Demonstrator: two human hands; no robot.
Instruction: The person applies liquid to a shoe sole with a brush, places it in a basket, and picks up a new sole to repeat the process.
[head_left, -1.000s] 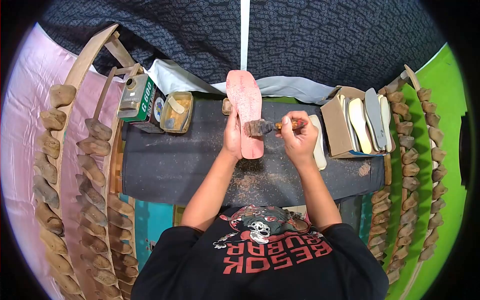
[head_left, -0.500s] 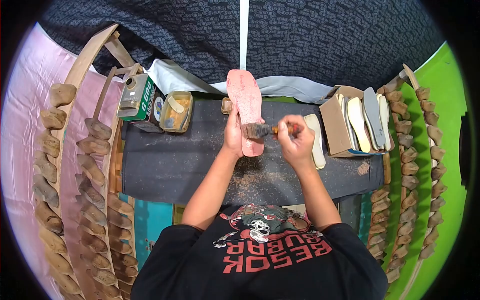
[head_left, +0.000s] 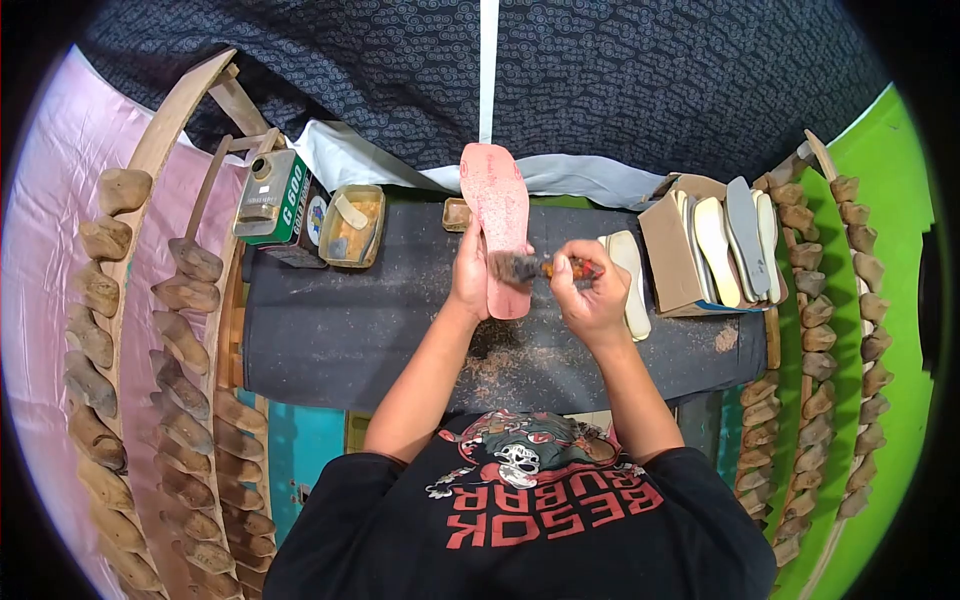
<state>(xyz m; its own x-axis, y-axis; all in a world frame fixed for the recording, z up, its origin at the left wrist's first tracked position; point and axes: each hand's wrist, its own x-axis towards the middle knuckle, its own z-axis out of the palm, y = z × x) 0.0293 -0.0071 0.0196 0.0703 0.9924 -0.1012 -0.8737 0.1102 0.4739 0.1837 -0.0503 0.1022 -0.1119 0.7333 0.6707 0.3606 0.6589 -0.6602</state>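
Observation:
A pink insole (head_left: 497,195) with dark printed marks and fine specks is gripped by its left edge in my left hand (head_left: 470,275), long side pointing away from me. My right hand (head_left: 594,295) is closed round the orange-and-dark handle of a paintbrush (head_left: 562,269). The bristles, blurred by motion, lie over the lower half of the insole. Just right of my right hand, pale insoles (head_left: 627,280) rest on the dark-covered table (head_left: 350,330).
A cardboard box (head_left: 672,255) of upright insoles stands at right. At left are a G 600 can (head_left: 272,210) and a plastic tub (head_left: 352,225) with a scraper-like tool. A small box (head_left: 456,214) sits behind my left hand. Wooden shoe lasts (head_left: 185,292) line racks on both sides; shavings litter the table.
The pink insole has shifted slightly right and toward me, turning a little more upright. The brush still lies over its lower half, and my right hand has dropped slightly.

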